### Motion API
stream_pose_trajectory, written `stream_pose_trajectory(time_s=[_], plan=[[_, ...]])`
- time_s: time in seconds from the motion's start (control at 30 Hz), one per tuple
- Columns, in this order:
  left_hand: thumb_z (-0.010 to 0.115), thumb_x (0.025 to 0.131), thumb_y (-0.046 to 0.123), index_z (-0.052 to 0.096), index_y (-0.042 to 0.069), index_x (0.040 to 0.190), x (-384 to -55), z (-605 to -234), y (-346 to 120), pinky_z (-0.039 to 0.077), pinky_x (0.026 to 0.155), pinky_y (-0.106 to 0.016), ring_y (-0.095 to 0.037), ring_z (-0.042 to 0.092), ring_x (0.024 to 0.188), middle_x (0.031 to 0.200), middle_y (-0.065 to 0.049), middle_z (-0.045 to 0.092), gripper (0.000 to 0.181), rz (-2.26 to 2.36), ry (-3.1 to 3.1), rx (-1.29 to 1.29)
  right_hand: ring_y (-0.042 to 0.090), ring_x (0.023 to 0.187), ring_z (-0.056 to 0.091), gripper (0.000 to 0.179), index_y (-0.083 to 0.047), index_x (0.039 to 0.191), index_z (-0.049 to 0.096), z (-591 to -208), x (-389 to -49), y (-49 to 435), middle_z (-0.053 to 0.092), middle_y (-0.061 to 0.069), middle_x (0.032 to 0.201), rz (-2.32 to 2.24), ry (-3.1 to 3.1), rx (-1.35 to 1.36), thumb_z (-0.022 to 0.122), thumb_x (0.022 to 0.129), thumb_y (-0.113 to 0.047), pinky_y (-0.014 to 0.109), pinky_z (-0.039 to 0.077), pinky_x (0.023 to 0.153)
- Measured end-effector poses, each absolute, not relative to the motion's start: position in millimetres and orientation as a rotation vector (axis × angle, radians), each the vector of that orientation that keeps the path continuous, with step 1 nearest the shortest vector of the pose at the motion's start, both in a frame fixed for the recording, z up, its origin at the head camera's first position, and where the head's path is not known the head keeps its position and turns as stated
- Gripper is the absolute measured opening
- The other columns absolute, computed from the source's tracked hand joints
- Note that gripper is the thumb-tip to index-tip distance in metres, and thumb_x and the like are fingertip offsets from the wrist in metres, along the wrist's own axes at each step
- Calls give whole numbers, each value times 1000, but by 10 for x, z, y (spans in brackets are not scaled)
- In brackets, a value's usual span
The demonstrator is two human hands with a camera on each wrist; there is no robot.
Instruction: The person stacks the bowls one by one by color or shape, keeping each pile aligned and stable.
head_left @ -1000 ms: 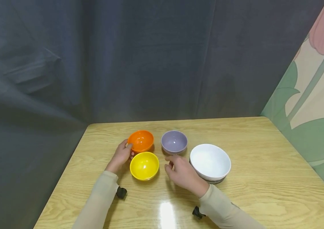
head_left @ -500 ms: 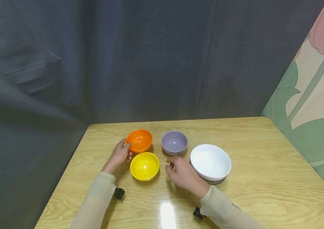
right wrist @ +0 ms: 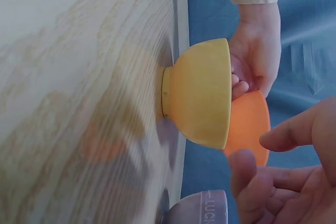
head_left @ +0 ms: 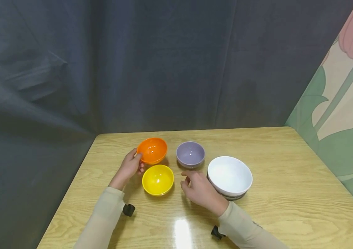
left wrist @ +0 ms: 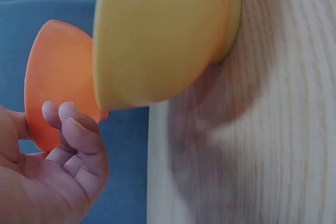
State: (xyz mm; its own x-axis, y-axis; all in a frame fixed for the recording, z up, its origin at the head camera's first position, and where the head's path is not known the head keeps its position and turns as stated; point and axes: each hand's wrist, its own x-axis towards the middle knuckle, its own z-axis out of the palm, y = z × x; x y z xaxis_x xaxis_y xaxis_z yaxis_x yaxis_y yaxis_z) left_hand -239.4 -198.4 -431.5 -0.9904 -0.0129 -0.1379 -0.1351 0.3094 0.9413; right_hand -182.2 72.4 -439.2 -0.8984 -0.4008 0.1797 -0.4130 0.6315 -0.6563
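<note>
My left hand (head_left: 128, 166) grips the near-left rim of an orange bowl (head_left: 152, 150), with the thumb at the rim and the other fingers under its side. In the left wrist view the orange bowl (left wrist: 58, 80) is off the table. A yellow bowl (head_left: 158, 180) stands just in front of it, upright on the table. Over the table, between the yellow bowl and a white bowl (head_left: 229, 175), my right hand (head_left: 202, 191) hovers with loosely bent fingers and nothing between them. A purple bowl (head_left: 190, 154) sits just beyond its fingertips, with lettering (right wrist: 208, 208) on its side.
The white bowl is the largest and has a darker base below it. All of this is on a wooden table (head_left: 288, 180), whose far edge meets a dark curtain (head_left: 170, 69). A flower-patterned wall (head_left: 344, 138) borders the right side.
My left hand has shifted slightly left, and the orange bowl in it has risen a little. The right hand and the other bowls have stayed put.
</note>
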Motion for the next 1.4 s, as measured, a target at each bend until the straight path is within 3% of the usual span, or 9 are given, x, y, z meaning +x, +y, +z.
stream_pose_trajectory(time_s=[0.47,0.63,0.97,1.4], plan=[[36,109,19,38,2,148,-2214,-4136,-1917,46,53,-28,-15,49,55,68,-5,51,42,1783,2433,-13,3,52,49,34,7,119,65,-4437,-1817,748,61,-5,75,1154,-2824,704,64,91,-12,22,45,51],[37,109,21,38,6,148,-2187,-4201,-1936,45,52,-27,-16,48,55,68,-5,50,42,1772,2440,19,3,50,49,35,7,120,64,-4455,-1818,759,61,-5,75,1160,-2824,705,65,91,-12,22,45,50],[36,110,22,36,2,149,-2059,-4200,-1930,45,50,-29,-17,48,56,68,-5,50,44,1729,2429,91,2,49,48,35,7,120,64,-4492,-1793,768,60,-6,75,1170,-2830,708,65,91,-12,21,45,50],[38,109,18,42,4,145,-1946,-4117,-1921,40,49,-24,-16,46,57,69,-5,49,39,1709,2386,143,1,50,48,33,6,119,64,-4458,-1827,743,60,-6,74,1166,-2808,713,65,91,-11,21,45,51]])
